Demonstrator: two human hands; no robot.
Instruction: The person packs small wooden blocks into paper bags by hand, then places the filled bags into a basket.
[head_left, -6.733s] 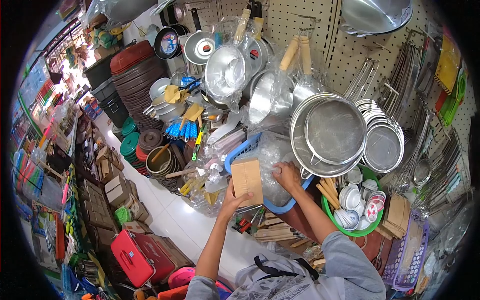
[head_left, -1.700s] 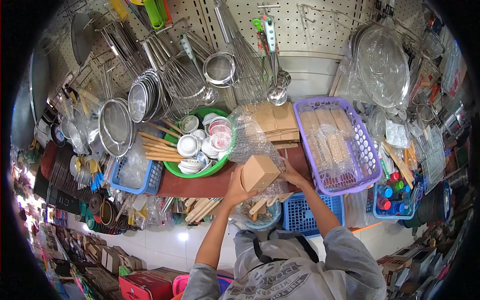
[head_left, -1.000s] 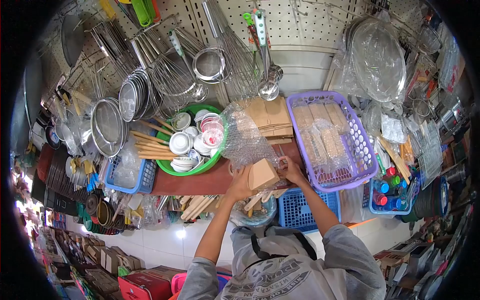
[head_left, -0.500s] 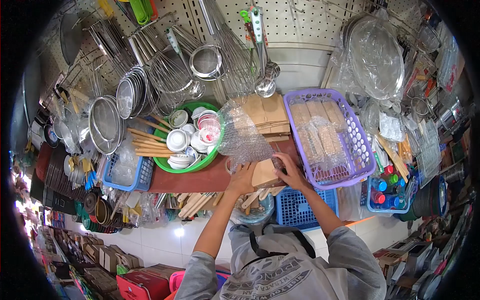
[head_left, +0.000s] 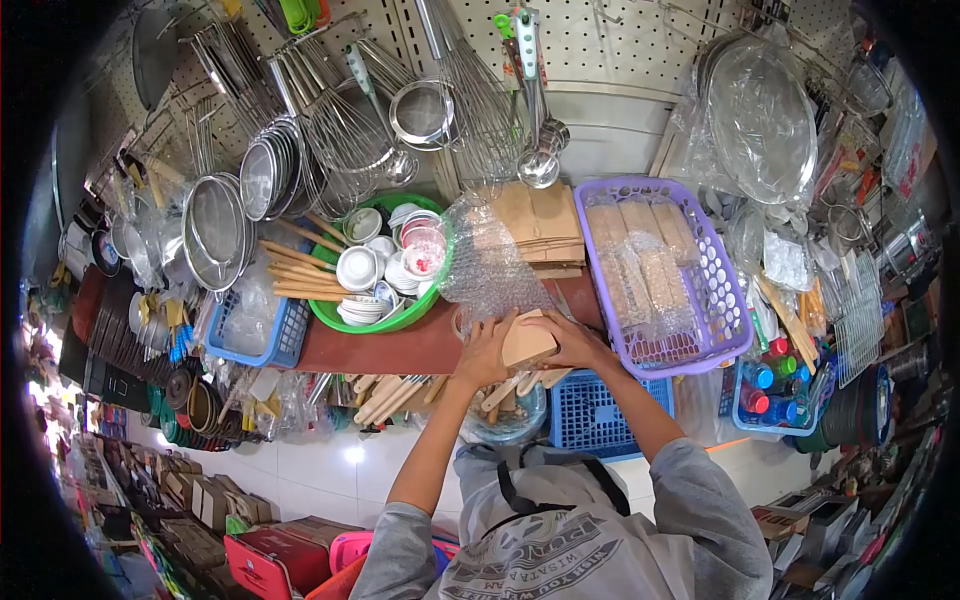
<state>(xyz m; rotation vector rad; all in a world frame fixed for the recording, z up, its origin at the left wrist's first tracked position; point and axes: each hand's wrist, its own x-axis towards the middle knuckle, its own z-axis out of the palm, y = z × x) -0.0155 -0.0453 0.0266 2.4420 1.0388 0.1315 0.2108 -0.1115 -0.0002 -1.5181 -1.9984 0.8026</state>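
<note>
Both hands are on one small cardboard box right now, just below center frame. Left hand is half open along its left side, fingers spread; right hand cups the other side, also partly open, so it's a two-sided grasp. Step in hand looks like steadying the box by the bubble wrap; imo the next move calls for an even grip. Can't tell if it's resting on the brown shelf or held over it. Further out: green basin of bowls left of center, purple basket right, whisks hanging up top.
</note>
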